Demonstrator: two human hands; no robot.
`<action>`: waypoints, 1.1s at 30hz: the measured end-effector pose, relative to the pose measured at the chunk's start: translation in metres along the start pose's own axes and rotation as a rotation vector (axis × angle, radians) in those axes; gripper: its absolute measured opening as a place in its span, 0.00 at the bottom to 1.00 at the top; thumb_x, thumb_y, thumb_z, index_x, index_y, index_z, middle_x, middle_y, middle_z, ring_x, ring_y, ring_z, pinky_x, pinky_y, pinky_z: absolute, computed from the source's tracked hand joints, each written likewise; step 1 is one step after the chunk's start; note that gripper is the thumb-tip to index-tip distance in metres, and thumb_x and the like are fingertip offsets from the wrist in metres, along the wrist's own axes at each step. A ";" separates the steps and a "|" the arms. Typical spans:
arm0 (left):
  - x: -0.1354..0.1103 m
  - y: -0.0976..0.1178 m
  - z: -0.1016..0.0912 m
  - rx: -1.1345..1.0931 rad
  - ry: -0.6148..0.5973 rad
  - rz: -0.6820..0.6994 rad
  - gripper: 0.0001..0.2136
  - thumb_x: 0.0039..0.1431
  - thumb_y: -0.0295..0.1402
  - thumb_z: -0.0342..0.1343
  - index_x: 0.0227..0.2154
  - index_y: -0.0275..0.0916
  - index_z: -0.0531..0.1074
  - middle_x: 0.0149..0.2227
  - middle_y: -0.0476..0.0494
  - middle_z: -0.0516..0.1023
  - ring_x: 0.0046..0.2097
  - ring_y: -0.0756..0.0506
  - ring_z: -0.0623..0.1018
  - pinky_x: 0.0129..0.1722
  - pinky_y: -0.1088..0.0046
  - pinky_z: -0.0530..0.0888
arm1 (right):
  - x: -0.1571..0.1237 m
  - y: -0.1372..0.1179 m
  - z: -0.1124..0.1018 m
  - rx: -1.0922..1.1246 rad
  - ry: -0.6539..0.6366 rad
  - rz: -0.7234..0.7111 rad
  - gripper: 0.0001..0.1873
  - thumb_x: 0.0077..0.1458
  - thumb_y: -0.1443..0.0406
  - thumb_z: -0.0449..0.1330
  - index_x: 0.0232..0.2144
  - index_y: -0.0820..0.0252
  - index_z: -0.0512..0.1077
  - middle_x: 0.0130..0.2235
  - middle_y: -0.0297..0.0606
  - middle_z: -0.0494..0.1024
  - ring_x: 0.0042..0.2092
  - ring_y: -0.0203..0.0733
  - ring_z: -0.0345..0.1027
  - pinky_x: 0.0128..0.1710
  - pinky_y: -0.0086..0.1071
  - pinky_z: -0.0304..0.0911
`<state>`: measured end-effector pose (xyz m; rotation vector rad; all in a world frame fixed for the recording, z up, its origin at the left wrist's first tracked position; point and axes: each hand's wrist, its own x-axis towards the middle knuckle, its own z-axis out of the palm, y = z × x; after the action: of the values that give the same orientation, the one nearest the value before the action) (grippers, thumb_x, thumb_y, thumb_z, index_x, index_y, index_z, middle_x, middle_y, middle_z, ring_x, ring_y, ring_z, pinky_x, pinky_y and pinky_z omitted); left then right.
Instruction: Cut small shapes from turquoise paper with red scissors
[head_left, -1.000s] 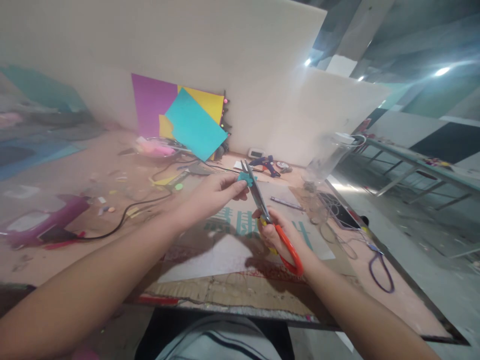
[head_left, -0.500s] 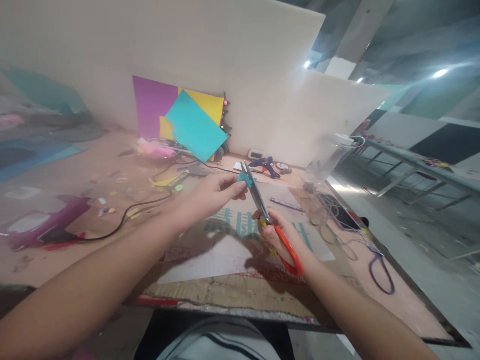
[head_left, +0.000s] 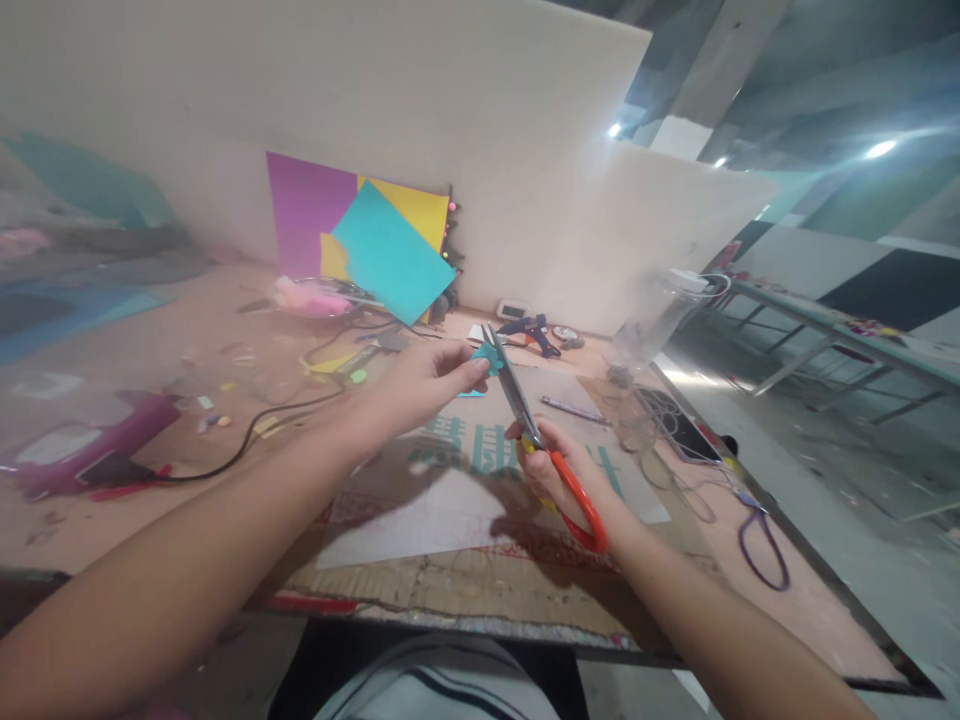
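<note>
Between thumb and fingers, my left hand (head_left: pixel 446 375) pinches a small teal paper cutout (head_left: pixel 489 358) with an uneven outline. My right hand (head_left: pixel 559 465) grips scissors (head_left: pixel 517 390) with orange and yellow handles. Their blades point up and away, parted slightly at the tips, right beside the cutout's right edge; I cannot tell whether they touch it. Below both hands lies a white printed sheet (head_left: pixel 442 510) with teal characters, on top of cardboard (head_left: pixel 465 595). A bit of teal paper (head_left: pixel 472 394) shows just under my left fingers.
Purple, yellow and teal sheets (head_left: pixel 394 250) lean on the back panel. A purple glue gun (head_left: pixel 112 440) with a black cord lies left, a dark blue glue gun (head_left: pixel 532 332) at the back. A pen (head_left: pixel 574 410), a phone (head_left: pixel 679 425) and a cable loop (head_left: pixel 765 550) are on the right.
My left hand and the cutout have shifted slightly left, and the cutout has turned a little. A teal scrap now shows below the left fingers. The right hand and scissors stay nearly in place.
</note>
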<state>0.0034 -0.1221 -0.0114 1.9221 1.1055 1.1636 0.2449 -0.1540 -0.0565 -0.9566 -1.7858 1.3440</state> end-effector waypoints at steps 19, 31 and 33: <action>0.002 0.005 -0.003 -0.062 0.061 -0.011 0.19 0.63 0.51 0.57 0.33 0.37 0.77 0.36 0.43 0.84 0.40 0.44 0.82 0.41 0.71 0.76 | 0.000 -0.002 0.000 -0.008 0.000 0.013 0.34 0.53 0.36 0.63 0.44 0.58 0.68 0.26 0.24 0.58 0.23 0.30 0.46 0.20 0.27 0.42; 0.003 0.007 -0.004 -0.082 0.057 -0.041 0.20 0.61 0.52 0.59 0.31 0.37 0.76 0.35 0.42 0.84 0.39 0.44 0.82 0.40 0.70 0.76 | 0.001 0.008 -0.001 0.043 -0.018 0.001 0.32 0.55 0.38 0.64 0.45 0.57 0.67 0.26 0.23 0.57 0.23 0.30 0.45 0.21 0.28 0.42; 0.004 0.006 -0.003 -0.104 0.047 -0.057 0.20 0.60 0.52 0.60 0.31 0.37 0.75 0.35 0.42 0.84 0.38 0.44 0.81 0.39 0.69 0.75 | 0.001 0.009 -0.001 0.052 -0.016 0.003 0.33 0.54 0.38 0.64 0.45 0.57 0.67 0.26 0.23 0.57 0.23 0.30 0.44 0.21 0.28 0.42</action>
<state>0.0033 -0.1211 -0.0040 1.7818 1.0954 1.2170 0.2466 -0.1507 -0.0647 -0.9229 -1.7535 1.3972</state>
